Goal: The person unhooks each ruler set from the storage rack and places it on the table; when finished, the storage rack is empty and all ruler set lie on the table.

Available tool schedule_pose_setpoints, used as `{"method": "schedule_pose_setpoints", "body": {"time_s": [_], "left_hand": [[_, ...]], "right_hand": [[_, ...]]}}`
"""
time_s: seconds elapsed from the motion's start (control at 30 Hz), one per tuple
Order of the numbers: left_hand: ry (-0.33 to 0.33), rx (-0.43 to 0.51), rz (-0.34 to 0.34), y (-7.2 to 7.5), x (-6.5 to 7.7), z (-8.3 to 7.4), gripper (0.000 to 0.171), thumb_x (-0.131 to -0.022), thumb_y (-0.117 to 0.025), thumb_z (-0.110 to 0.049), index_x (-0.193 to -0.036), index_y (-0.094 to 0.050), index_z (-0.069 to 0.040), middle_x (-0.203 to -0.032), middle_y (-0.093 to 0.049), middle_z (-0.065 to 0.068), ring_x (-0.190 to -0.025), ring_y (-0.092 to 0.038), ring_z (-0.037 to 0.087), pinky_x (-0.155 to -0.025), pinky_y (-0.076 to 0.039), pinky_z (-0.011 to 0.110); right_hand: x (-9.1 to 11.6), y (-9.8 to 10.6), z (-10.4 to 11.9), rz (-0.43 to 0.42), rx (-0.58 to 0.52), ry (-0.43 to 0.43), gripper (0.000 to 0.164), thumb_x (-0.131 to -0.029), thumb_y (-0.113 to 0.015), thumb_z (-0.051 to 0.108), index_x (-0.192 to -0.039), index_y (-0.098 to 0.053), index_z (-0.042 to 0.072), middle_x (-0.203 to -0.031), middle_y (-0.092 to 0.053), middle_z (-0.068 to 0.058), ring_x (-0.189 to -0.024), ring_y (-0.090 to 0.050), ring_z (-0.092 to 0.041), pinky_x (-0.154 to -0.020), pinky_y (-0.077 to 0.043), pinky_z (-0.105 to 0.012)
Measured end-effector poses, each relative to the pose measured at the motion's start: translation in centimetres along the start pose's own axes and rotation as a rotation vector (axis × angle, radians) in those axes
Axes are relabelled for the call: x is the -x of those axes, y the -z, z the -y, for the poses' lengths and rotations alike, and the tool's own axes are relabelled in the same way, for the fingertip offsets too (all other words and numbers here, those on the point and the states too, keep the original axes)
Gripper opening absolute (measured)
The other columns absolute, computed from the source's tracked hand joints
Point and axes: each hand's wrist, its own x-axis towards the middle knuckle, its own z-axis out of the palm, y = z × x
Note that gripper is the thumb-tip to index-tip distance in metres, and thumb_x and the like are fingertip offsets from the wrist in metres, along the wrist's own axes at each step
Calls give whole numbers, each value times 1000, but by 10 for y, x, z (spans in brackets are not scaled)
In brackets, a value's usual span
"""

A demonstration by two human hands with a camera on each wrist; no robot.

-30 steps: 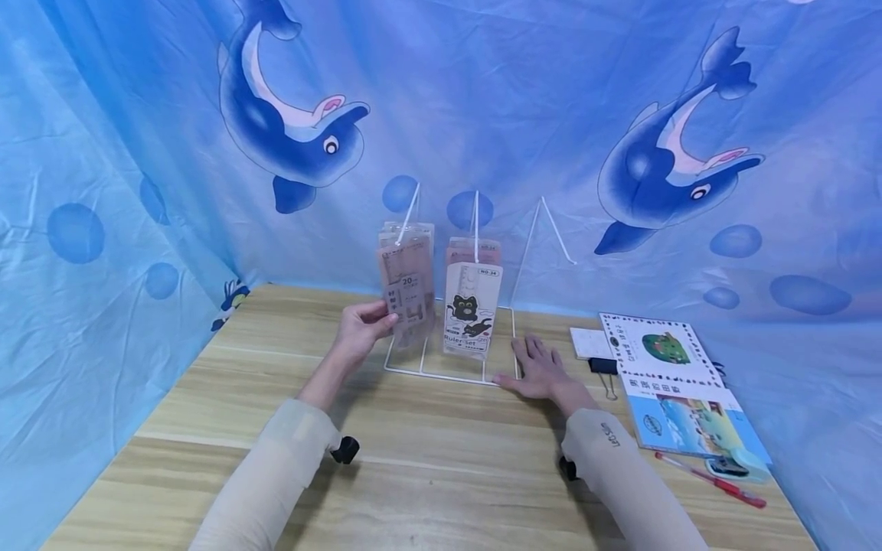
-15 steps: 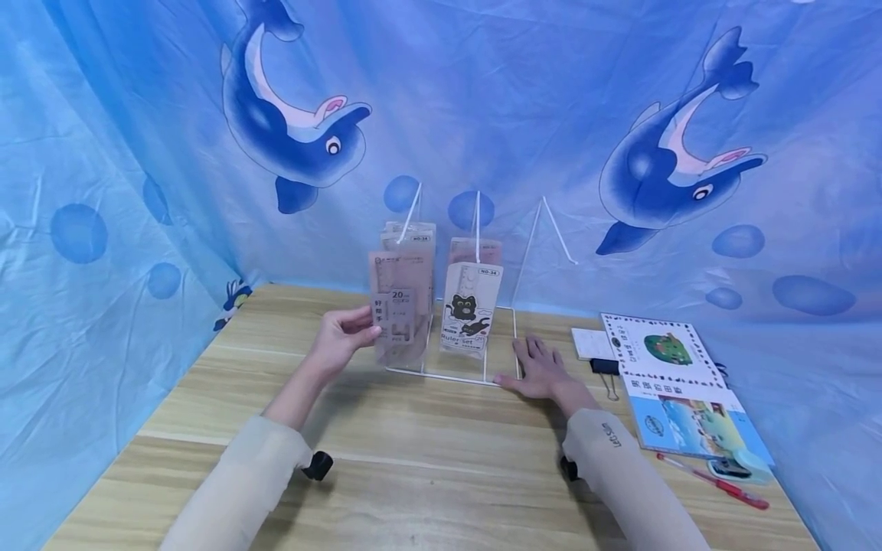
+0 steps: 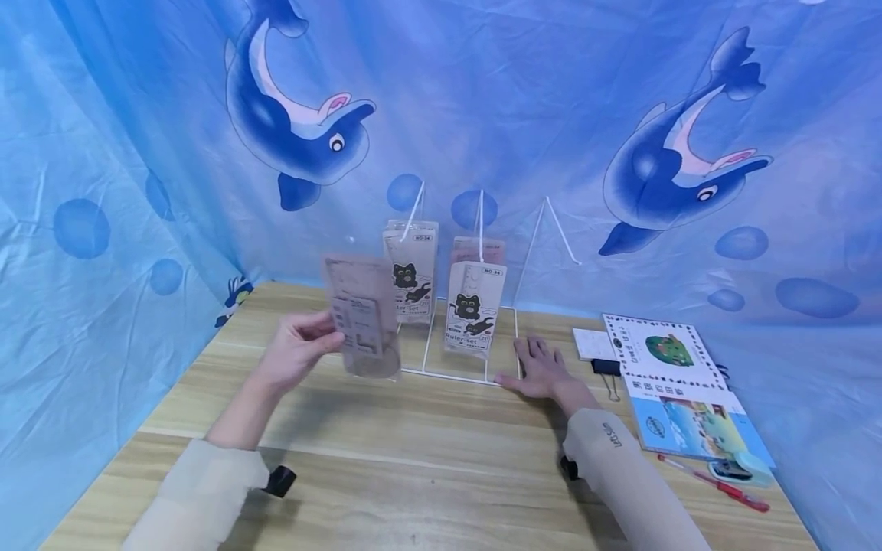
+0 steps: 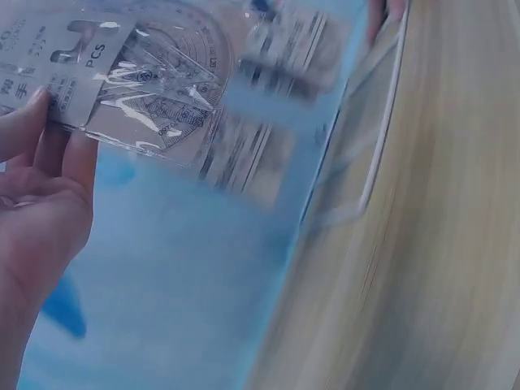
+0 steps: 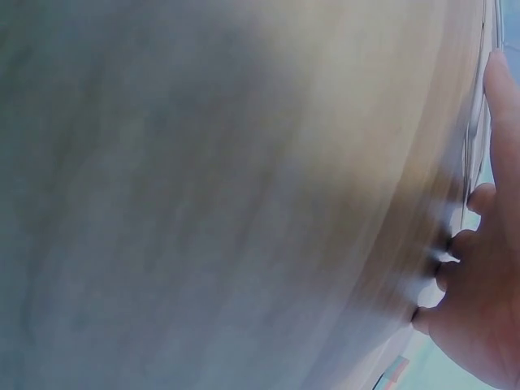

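My left hand pinches a pinkish clear ruler set pack by its left edge, in the air left of the white wire display rack. Through its plastic a protractor and set squares show in the left wrist view. Behind it, ruler set packs with a black cat print hang on the rack's left hook. More cat-print ruler packs hang from the middle hook; the right hook is bare. With fingers spread, my right hand rests at the rack base's front right corner.
To the right lie two booklets, a white notepad, a black binder clip, a red pen and a pale green stapler. A blue dolphin-print curtain hangs behind the wooden table.
The pinkish ruler pack has come off the left hook and moved left and toward me in my left hand, uncovering the cat-print packs behind. My right hand has stayed put.
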Motion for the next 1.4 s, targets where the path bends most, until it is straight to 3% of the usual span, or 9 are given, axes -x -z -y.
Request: {"method": "schedule_pose_setpoints", "body": {"time_s": [0.27,0.43,0.57,0.77,0.93,1.03,1.17,1.3,1.4], "left_hand": [[109,136,-336,88,23,-12,51,-87,-51,20,-124,-64,-12,-100,-77,2,-84,-75,14,-71,-63,25],[261,32,-509,138,43,-2,58,-88,-61,9,-140,-49,-14,-97,-77,-7,-83,-74,8,-68,-62,21],[410,-38,-624,164,52,7,72,-87,-66,3,-148,-32,-12,-92,-74,-19,-83,-70,0,-72,-60,17],[586,-24,-686,185,52,16,81,-87,-63,5,-152,-19,-12,-85,-71,-24,-80,-68,-2,-73,-60,16],[625,-10,-698,195,52,22,87,-83,-63,10,-152,-16,-13,-81,-71,-24,-76,-69,-2,-70,-60,17],[668,-116,-700,199,49,29,83,-85,-60,10,-153,-16,-8,-75,-68,-27,-73,-67,-4,-68,-60,17],[770,-385,-701,203,43,36,72,-89,-58,3,-152,-23,-4,-73,-59,-32,-73,-61,-8,-67,-58,15],[860,-528,-722,208,35,40,68,-90,-56,0,-151,-27,-7,-107,-71,-6,-83,-57,-4,-67,-56,14],[903,-551,-745,212,29,44,66,-91,-53,-1,-151,-27,-10,-149,-47,13,-93,-55,1,-63,-54,13]], "right_hand": [[1,4,1,-14,-19,-1,101,-84,-46,75,-156,-14,12,-163,-7,-22,-152,-6,-42,-122,-3,-68],[-1,4,2,-25,-5,3,101,-85,-45,76,-156,-14,11,-163,-8,-23,-151,-7,-42,-121,-5,-69],[-2,2,1,-23,2,1,102,-83,-44,78,-156,-13,12,-163,-7,-21,-152,-6,-41,-121,-6,-69],[-1,-4,-2,-22,5,0,105,-81,-43,81,-156,-12,14,-163,-6,-20,-152,-6,-40,-121,-5,-69],[0,-4,-1,-19,3,-10,106,-81,-43,81,-156,-12,14,-163,-6,-20,-152,-6,-40,-121,-4,-68],[0,-4,-1,-20,-3,-15,105,-81,-44,81,-156,-12,15,-164,-5,-20,-152,-6,-40,-122,-4,-68],[0,-4,-1,-20,4,-17,105,-81,-43,81,-156,-11,15,-164,-5,-20,-152,-5,-39,-122,-5,-68],[-1,-4,-1,-15,1,-20,105,-80,-43,81,-156,-12,15,-164,-5,-20,-152,-5,-39,-122,-5,-67],[-3,-5,-1,-12,5,-23,105,-81,-43,81,-156,-12,15,-164,-5,-20,-152,-5,-40,-122,-5,-67]]}}
